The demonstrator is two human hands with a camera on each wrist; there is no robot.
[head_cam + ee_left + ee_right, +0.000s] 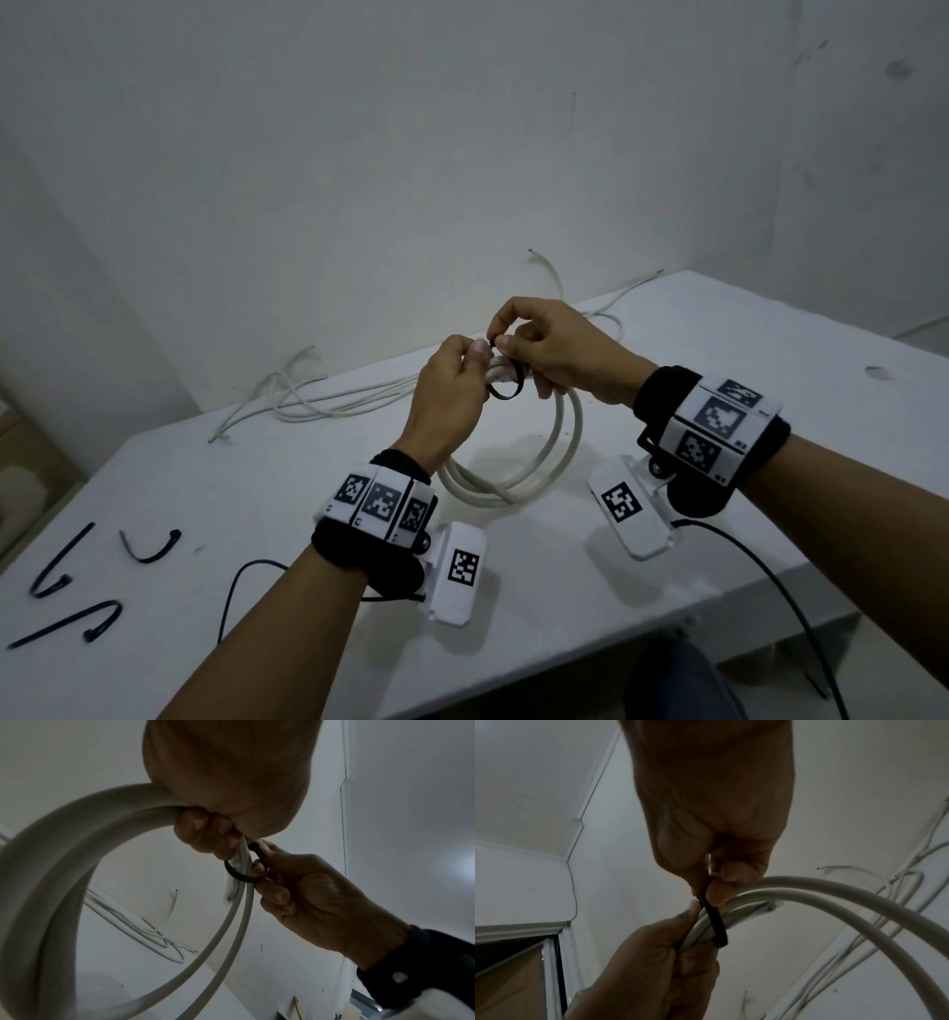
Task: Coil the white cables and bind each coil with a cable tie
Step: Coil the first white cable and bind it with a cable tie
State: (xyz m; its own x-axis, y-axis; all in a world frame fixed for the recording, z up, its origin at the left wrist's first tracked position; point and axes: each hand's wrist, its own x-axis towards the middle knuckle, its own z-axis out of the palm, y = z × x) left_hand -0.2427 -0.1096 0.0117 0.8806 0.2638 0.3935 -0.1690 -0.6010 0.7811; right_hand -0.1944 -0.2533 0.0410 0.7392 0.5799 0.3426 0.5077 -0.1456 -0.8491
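A coil of thick white cable (554, 452) stands upright on the white table (770, 411), held at its top by both hands. My left hand (452, 390) grips the bundled turns (77, 833) just left of a black cable tie (508, 383). The tie makes a loose loop around the turns (244, 876), also seen in the right wrist view as a black band (716, 925) over the cable (808, 898). My right hand (544, 344) pinches the tie's ends above the coil between thumb and forefinger (716, 894).
Loose white cables (318, 401) lie tangled across the table's far side, ends reaching the wall. Three spare black cable ties (149, 547) lie at the near left corner. A black cord (770, 575) trails off the table's near right edge.
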